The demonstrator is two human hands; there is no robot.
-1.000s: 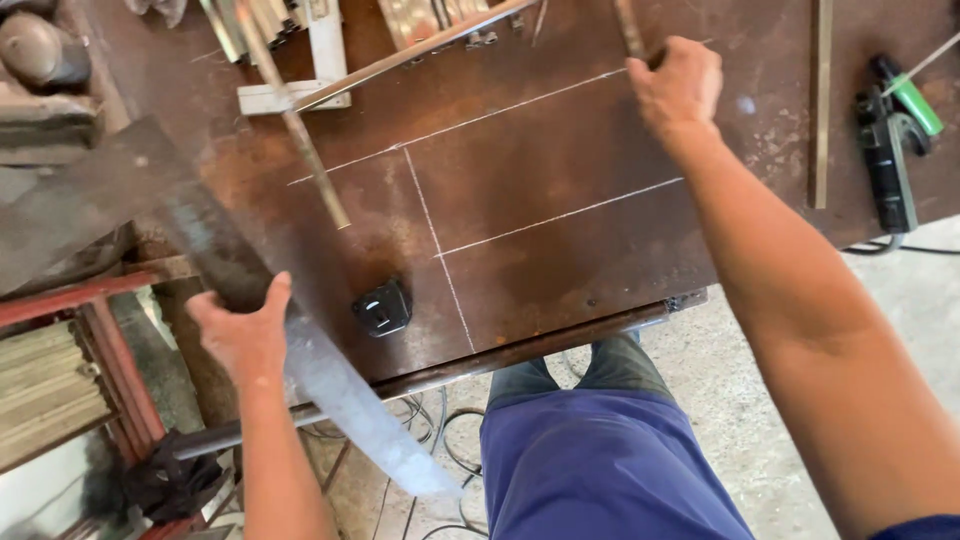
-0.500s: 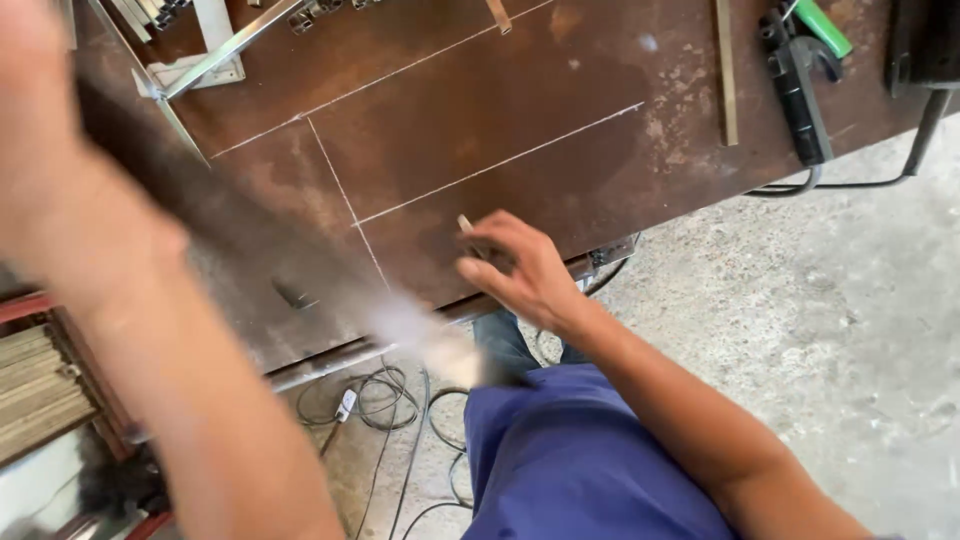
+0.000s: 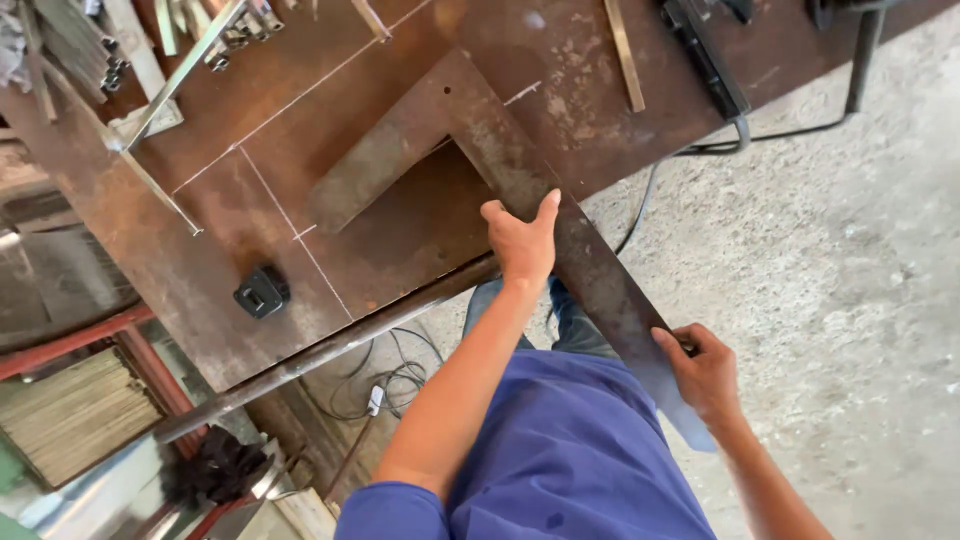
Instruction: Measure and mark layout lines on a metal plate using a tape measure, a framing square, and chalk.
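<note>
A large rusty L-shaped steel square [image 3: 470, 120] lies flat on the rusty steel table [image 3: 190, 250], its corner toward the far side. Its long arm runs down to the right and sticks out past the table's front edge. My left hand [image 3: 522, 243] grips that long arm just at the table edge, thumb and fingers spread across it. My right hand [image 3: 705, 372] is closed around the overhanging end of the same arm, above my blue-clad lap.
White chalk lines [image 3: 270, 190] cross the tabletop. A small black block [image 3: 262, 292] sits near the front edge. Angle bars [image 3: 190, 65], a flat strip [image 3: 625, 55] and a black power tool [image 3: 705, 50] with its cable lie farther back. Concrete floor at right; cables [image 3: 385, 385] hang under the table.
The long steel piece, earlier held at the table's left side, now lies on the table to the right. Both hands have shifted onto its long arm.
</note>
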